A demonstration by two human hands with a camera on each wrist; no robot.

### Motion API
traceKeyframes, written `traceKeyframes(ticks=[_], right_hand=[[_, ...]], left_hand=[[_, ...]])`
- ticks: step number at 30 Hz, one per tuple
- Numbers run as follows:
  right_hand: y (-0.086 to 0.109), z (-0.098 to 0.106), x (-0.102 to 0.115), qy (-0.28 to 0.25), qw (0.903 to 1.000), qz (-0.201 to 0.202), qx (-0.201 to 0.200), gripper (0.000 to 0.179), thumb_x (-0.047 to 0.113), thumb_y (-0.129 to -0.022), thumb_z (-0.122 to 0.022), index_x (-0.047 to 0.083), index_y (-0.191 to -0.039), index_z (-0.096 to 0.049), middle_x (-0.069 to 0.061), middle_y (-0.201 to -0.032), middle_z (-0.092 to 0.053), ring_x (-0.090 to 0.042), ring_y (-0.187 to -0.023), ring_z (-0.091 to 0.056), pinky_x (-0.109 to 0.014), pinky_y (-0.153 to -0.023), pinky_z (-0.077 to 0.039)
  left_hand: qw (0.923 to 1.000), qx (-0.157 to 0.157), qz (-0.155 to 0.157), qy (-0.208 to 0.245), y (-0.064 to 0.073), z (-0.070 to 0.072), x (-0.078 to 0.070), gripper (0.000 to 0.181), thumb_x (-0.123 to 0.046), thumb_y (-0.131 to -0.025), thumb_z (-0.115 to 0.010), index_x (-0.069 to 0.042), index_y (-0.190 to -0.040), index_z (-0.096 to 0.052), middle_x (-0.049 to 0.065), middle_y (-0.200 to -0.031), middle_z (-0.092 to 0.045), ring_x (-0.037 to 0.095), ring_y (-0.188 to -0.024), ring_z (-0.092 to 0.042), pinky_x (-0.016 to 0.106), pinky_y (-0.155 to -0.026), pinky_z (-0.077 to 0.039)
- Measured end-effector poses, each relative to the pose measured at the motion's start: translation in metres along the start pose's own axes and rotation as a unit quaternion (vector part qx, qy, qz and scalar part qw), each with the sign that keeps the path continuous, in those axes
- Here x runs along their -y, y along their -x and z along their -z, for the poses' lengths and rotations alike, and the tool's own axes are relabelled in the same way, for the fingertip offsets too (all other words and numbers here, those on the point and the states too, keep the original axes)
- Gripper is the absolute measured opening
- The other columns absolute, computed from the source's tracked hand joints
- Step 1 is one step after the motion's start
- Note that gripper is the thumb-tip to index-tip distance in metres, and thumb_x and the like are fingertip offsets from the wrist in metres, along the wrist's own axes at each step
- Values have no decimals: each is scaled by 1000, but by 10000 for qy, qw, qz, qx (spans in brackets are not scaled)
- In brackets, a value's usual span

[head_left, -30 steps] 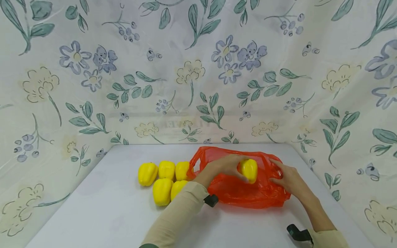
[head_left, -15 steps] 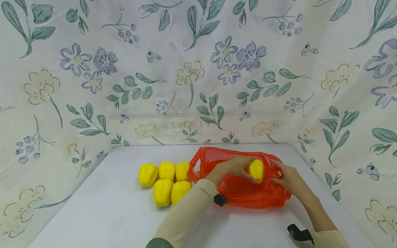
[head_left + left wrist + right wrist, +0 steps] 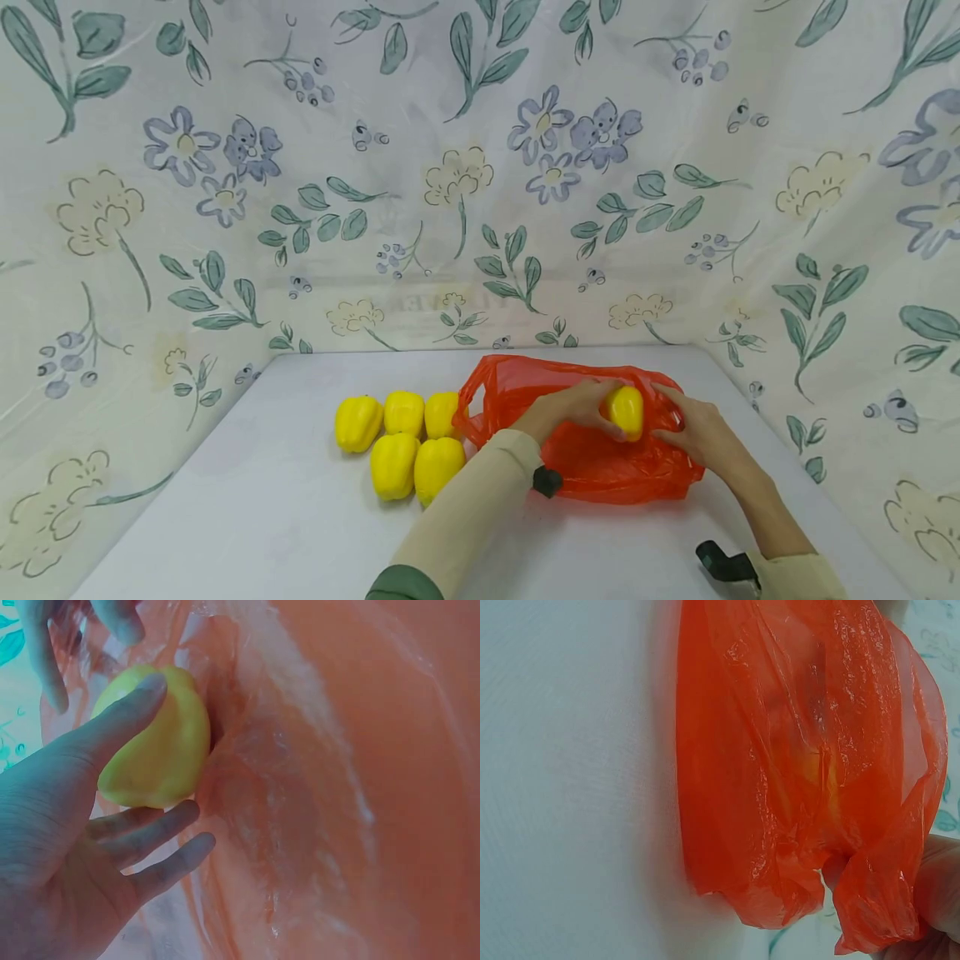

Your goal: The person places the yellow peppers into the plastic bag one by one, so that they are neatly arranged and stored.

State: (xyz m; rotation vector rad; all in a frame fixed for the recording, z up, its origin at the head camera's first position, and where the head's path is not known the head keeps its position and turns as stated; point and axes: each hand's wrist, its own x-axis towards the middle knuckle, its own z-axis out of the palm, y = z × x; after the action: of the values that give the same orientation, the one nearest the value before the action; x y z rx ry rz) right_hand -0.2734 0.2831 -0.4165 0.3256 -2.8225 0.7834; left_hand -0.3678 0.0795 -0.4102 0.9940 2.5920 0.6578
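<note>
A yellow bell pepper (image 3: 627,413) is held by my left hand (image 3: 572,408) over the red plastic bag (image 3: 600,479). In the left wrist view the thumb lies across the pepper (image 3: 161,750), and fingers of the left hand (image 3: 82,817) are below it. At the bag's right end, my right hand (image 3: 699,432) grips the plastic. From the right wrist view, the right hand (image 3: 939,889) pinches a bunched piece of the bag (image 3: 795,772), and a yellowish patch shows dimly through the film. The bag lies on its side; its contents cannot be made out.
Several yellow bell peppers (image 3: 394,467) stand grouped on the white table (image 3: 247,492), left of the bag. A bag handle loop (image 3: 474,396) reaches close to them. Floral cloth (image 3: 465,200) hangs behind the table and at its sides.
My left hand has moved to the right with the pepper, bringing it nearer my right hand. The right hand stays in place on the bag.
</note>
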Motion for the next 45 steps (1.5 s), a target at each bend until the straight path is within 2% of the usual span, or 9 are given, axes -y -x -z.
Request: traceKeyframes(ticks=[3, 9, 17, 23, 27, 31, 35, 40, 45], right_hand=[[-1, 0, -1, 29, 10000, 10, 16, 75, 10, -80, -79, 5, -146, -42, -29, -132, -56, -47, -113, -57, -50, -82, -59], [-1, -1, -3, 41, 10000, 41, -9, 75, 10, -80, -79, 6, -146, -42, -28, -132, -57, -46, -113, -57, -50, -83, -58], [0, 0, 0, -12, 10000, 26, 42, 75, 9, -81, -78, 6, -146, -41, -29, -131, -56, -46, -112, -57, -49, -81, -59], [0, 1, 1, 5, 10000, 33, 11, 75, 9, -81, -78, 7, -146, -42, -29, -132, -56, -46, -113, -57, -49, -81, -59], [0, 1, 1, 1, 10000, 17, 63, 74, 9, -81, -78, 7, -146, -42, -29, -131, -57, -44, -110, -58, -49, -81, -59], [0, 2, 1, 53, 10000, 33, 66, 75, 10, -81, -78, 7, -146, -42, -29, -131, -57, -43, -109, -59, -49, -82, -59], [-1, 3, 0, 65, 10000, 35, 37, 74, 10, -81, -78, 7, -146, -42, -28, -133, -56, -44, -110, -57, -51, -83, -58], [-1, 2, 0, 1, 9999, -48, 122, 74, 10, -82, -77, 7, -146, -41, -30, -133, -55, -46, -112, -56, -50, -80, -59], [0, 0, 0, -19, 9999, -80, 115, 74, 10, -82, -77, 8, -147, -41, -30, -133, -55, -46, -113, -56, -49, -79, -60]], left_hand=[[9998, 15, 186, 37, 0, -1, -1, 79, -51, -76, -78, -40, -144, -38, -14, -131, -52, 10, -120, -44, 35, -97, -51], [9998, -47, 183, 16, 2, -2, -2, 77, -48, -78, -78, -40, -144, -39, -13, -129, -52, 10, -120, -44, 35, -96, -52], [9991, -53, 408, 123, 4, -3, 0, 84, -50, -78, -77, -43, -149, -31, -11, -141, -46, 15, -129, -40, 42, -103, -49], [9992, -158, 335, 169, 9, 1, -2, 82, -51, -77, -77, -45, -147, -33, -11, -136, -48, 14, -126, -40, 41, -98, -51], [9995, -70, 277, -97, 15, 7, -5, 82, -49, -78, -77, -44, -148, -33, -11, -137, -50, 14, -126, -42, 39, -99, -51], [9995, 132, -203, -210, 21, 19, -7, 79, -39, -81, -78, -50, -146, -34, -22, -142, -46, 8, -132, -40, 37, -104, -49], [9968, 270, -663, -369, 36, 34, -5, 79, -31, -83, -78, -52, -146, -34, -27, -144, -45, 6, -137, -39, 38, -105, -48], [9912, 256, -749, -1062, 66, 53, 1, 73, -37, -86, -73, -45, -148, -35, -19, -148, -46, 11, -138, -40, 39, -110, -45], [9880, 5, -731, -1360, 99, 72, 13, 66, -39, -87, -72, -36, -147, -42, -14, -145, -50, 13, -135, -44, 36, -108, -46]])
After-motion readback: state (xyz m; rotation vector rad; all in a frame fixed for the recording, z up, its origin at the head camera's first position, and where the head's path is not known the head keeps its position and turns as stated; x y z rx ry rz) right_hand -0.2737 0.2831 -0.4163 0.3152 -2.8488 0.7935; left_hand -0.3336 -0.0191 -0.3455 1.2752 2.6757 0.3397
